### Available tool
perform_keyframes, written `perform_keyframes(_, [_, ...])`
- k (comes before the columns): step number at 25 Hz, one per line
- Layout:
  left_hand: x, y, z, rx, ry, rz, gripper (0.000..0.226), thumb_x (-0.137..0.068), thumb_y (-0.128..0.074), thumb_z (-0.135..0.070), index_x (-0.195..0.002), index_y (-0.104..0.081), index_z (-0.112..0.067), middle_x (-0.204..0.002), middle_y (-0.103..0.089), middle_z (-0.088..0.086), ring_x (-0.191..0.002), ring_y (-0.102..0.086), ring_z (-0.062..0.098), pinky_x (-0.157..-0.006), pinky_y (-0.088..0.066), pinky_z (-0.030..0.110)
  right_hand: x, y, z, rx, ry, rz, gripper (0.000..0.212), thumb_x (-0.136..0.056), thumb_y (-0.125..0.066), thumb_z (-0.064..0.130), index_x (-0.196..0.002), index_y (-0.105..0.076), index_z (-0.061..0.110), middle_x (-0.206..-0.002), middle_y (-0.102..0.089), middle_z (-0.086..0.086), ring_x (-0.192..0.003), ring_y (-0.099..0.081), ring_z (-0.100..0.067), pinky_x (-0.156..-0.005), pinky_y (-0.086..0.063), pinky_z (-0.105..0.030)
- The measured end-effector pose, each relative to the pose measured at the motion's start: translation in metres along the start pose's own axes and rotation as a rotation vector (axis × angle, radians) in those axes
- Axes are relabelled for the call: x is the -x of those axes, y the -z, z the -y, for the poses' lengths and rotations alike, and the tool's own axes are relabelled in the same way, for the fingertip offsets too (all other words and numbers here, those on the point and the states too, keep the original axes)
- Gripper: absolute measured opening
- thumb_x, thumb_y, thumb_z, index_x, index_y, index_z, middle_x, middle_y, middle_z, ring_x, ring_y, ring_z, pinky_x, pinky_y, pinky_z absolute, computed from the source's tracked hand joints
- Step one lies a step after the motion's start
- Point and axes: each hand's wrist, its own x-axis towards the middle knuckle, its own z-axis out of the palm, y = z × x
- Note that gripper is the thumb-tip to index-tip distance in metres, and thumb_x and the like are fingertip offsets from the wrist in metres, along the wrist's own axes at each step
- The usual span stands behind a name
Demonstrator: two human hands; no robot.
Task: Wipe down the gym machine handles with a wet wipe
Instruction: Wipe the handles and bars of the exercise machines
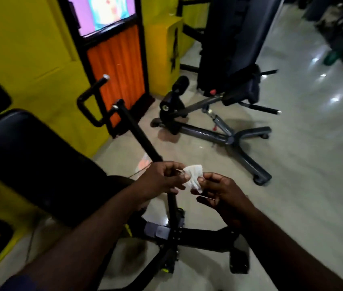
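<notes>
Between pinching fingers (179,181), crumpled wipe (193,175)

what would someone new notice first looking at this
First, the small white wet wipe, pinched between the left hand and right hand low in the middle of the view. Behind them on the left, the bright yellow wall and orange panel stand out against the black machine handle. An adjustable bench sits on the pale floor at centre right.

White wipe (193,177), black handle (95,97), yellow wall (29,49), orange ribbed panel (117,68).
</notes>
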Motion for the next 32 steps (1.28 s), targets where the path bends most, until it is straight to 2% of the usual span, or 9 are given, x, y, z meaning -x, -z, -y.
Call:
perform_keyframes(6, [-0.094,-0.180,-0.013,0.086,0.082,-0.027,0.014,-0.088,-0.076,0.002,-0.099,-0.068,-0.003,-0.078,-0.072,0.007,-0.073,-0.069,0.023,-0.068,-0.060,0.031,0.025,0.196,0.021,0.035,0.043,-0.169,0.017,-0.096,-0.068,0.013,-0.110,-0.074,0.003,-0.103,-0.076,-0.026,-0.087,-0.076,-0.030,-0.074,-0.057,-0.033])
perform_keyframes(11, [-0.153,-0.273,-0.019,-0.017,0.059,0.042,0.023,-0.087,-0.075,0.009,-0.106,-0.066,0.001,-0.074,-0.066,0.002,-0.076,-0.066,0.020,-0.077,-0.062,0.031,0.037,0.311,0.039,-0.082,-0.013,-0.293,0.016,-0.098,-0.065,0.011,-0.112,-0.072,0.006,-0.101,-0.076,-0.022,-0.085,-0.074,-0.028,-0.073,-0.060,-0.032])
perform_keyframes(15, [-0.200,-0.321,0.000,-0.580,-0.332,0.152,0.031,-0.081,-0.082,-0.001,-0.107,-0.072,-0.015,-0.088,-0.072,-0.003,-0.081,-0.071,0.008,-0.078,-0.060,0.026,0.034,0.358,0.052,-0.360,-0.080,-0.332,0.023,-0.098,-0.055,0.001,-0.118,-0.066,0.006,-0.094,-0.075,-0.017,-0.075,-0.074,-0.025,-0.066,-0.060,-0.029])
perform_keyframes(17, [-0.219,-0.345,0.010,-0.681,-0.474,0.163,0.040,-0.075,-0.082,-0.006,-0.112,-0.071,-0.019,-0.099,-0.068,-0.008,-0.091,-0.067,0.006,-0.080,-0.057,0.026,0.028,0.381,0.067,-0.473,-0.076,-0.339,0.028,-0.098,-0.052,-0.002,-0.119,-0.067,0.007,-0.102,-0.074,-0.023,-0.078,-0.074,-0.028,-0.066,-0.062,-0.029])
perform_keyframes(19, [-0.233,-0.366,0.007,-0.601,-0.484,0.157,0.053,-0.074,-0.085,-0.016,-0.123,-0.067,-0.023,-0.114,-0.063,-0.011,-0.103,-0.064,0.007,-0.083,-0.054,0.022,0.019,0.400,0.084,-0.426,-0.054,-0.325,0.031,-0.097,-0.052,-0.004,-0.119,-0.070,0.009,-0.107,-0.074,-0.025,-0.083,-0.075,-0.030,-0.068,-0.063,-0.031])
perform_keyframes(21, [-0.245,-0.380,-0.005,-0.487,-0.466,0.141,0.049,-0.079,-0.087,-0.026,-0.123,-0.068,-0.026,-0.120,-0.065,-0.016,-0.109,-0.065,0.009,-0.087,-0.054,0.020,0.009,0.410,0.102,-0.356,-0.041,-0.305,0.033,-0.097,-0.053,-0.003,-0.119,-0.072,0.011,-0.110,-0.075,-0.025,-0.086,-0.074,-0.032,-0.070,-0.062,-0.032])
perform_keyframes(25, [-0.296,-0.395,-0.032,-0.378,-0.425,0.087,0.010,-0.093,-0.078,-0.021,-0.095,-0.076,-0.031,-0.091,-0.076,-0.015,-0.089,-0.073,0.005,-0.080,-0.056,0.025,-0.034,0.434,0.146,-0.304,-0.028,-0.245,0.027,-0.098,-0.059,0.007,-0.122,-0.068,0.001,-0.110,-0.073,-0.025,-0.081,-0.074,-0.027,-0.072,-0.063,-0.029])
perform_keyframes(29, [-0.356,-0.394,-0.044,-0.068,-0.106,0.045,0.022,-0.100,-0.067,-0.018,-0.083,-0.078,-0.009,-0.073,-0.074,0.004,-0.068,-0.069,0.020,-0.072,-0.057,0.038,-0.107,0.461,0.175,-0.267,-0.037,-0.251,0.046,-0.086,-0.077,0.042,-0.119,-0.070,0.010,-0.098,-0.064,-0.011,-0.075,-0.062,-0.015,-0.071,-0.054,-0.029])
perform_keyframes(32, [-0.400,-0.389,-0.048,0.132,0.043,-0.029,0.021,-0.100,-0.064,-0.011,-0.089,-0.078,-0.001,-0.081,-0.074,0.021,-0.072,-0.068,0.027,-0.072,-0.059,0.041,-0.164,0.472,0.184,-0.022,-0.182,-0.129,0.058,-0.083,-0.081,0.044,-0.130,-0.063,0.015,-0.112,-0.073,-0.003,-0.091,-0.070,-0.022,-0.081,-0.053,-0.036])
